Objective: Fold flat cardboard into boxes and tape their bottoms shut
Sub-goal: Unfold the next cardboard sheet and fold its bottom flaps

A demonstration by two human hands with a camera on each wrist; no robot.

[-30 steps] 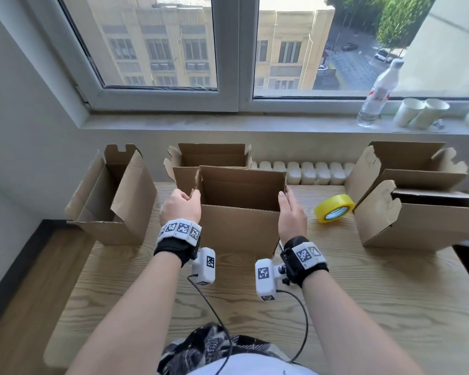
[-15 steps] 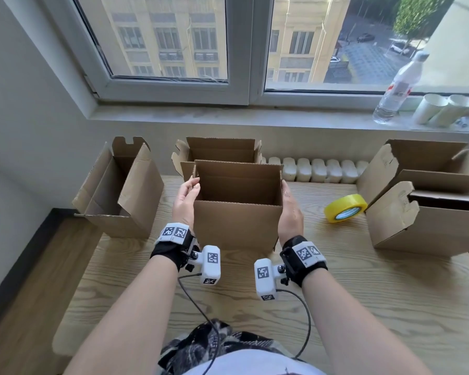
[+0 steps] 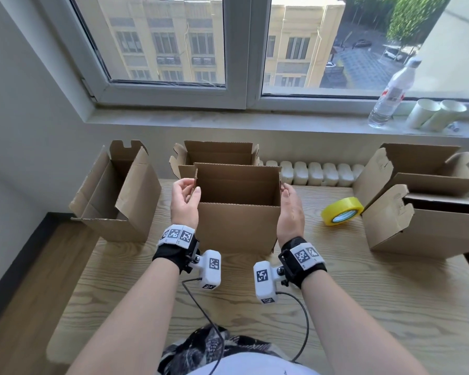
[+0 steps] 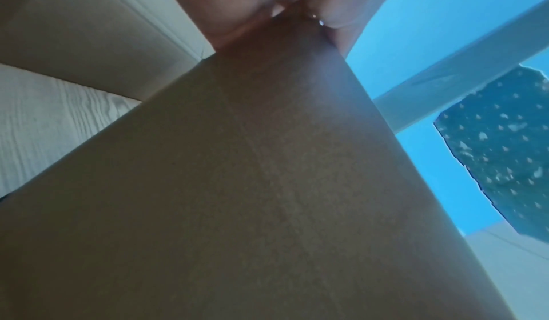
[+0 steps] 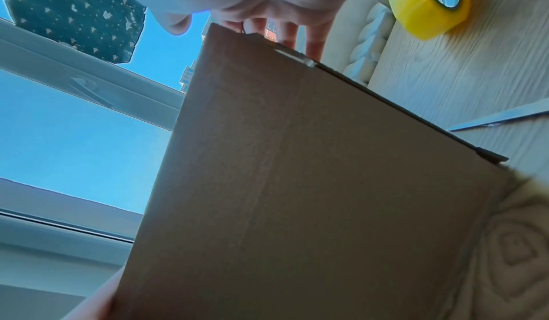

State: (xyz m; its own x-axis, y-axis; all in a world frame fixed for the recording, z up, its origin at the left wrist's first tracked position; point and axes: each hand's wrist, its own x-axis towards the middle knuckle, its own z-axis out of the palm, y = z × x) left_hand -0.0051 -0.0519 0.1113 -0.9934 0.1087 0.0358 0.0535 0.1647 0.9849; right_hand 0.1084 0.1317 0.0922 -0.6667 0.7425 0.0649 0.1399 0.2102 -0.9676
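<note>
Only the head view shows the cardboard box (image 3: 237,209) open-topped between my hands – left hand (image 3: 186,203) pinches its left wall, right hand (image 3: 291,212) presses flat, fingers straight, against its right wall – yellow tape roll (image 3: 341,211) lying right.

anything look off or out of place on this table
Mostly tidy. The odd one is the box at the far left: it tilts and seems to overhang the table edge. The tape roll leans on its side by the right boxes. No damage shows.
</note>
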